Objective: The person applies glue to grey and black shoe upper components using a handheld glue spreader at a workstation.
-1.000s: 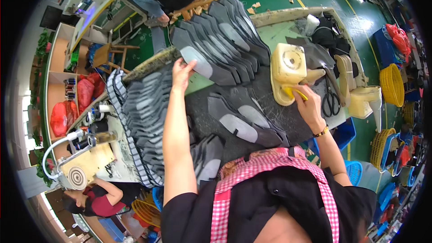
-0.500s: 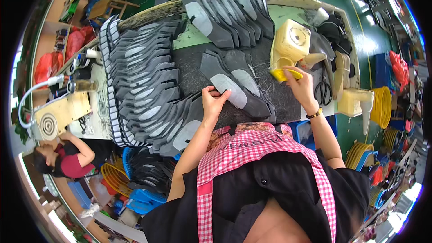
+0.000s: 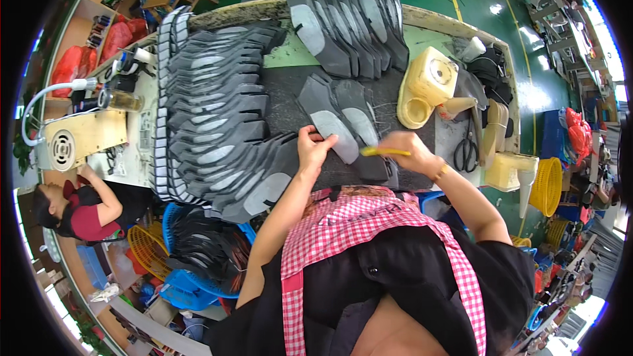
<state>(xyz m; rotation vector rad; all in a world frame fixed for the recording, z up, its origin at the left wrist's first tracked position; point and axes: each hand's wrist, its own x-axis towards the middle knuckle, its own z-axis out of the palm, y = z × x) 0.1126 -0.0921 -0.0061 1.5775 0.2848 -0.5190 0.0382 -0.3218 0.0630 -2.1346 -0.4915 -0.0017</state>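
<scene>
On the dark work mat (image 3: pixel 280 95) lies a flat dark grey cut-out piece (image 3: pixel 316 97) with a pale grey patch. My left hand (image 3: pixel 314 150) pinches its left edge, thumb on top. A second such piece (image 3: pixel 354 107) lies under and beside it to the right. My right hand (image 3: pixel 412 150) is closed round a yellow brush (image 3: pixel 382 151), its tip over the lower right part of the front piece. The brush's working end is hard to make out. Up and to the right stands a cream glue pot (image 3: pixel 427 82) with a round cup at its front.
Overlapping rows of similar grey pieces (image 3: pixel 217 112) fill the table's left side, and more (image 3: pixel 343 23) lie at the back. Black scissors (image 3: pixel 466 153) lie on the right. Below left is a blue basket (image 3: pixel 173 224) of dark pieces. A co-worker (image 3: pixel 86 201) sits at far left.
My right hand has brought the yellow brush from the glue pot's cup left and down to the front piece. My left hand keeps its hold on that piece.
</scene>
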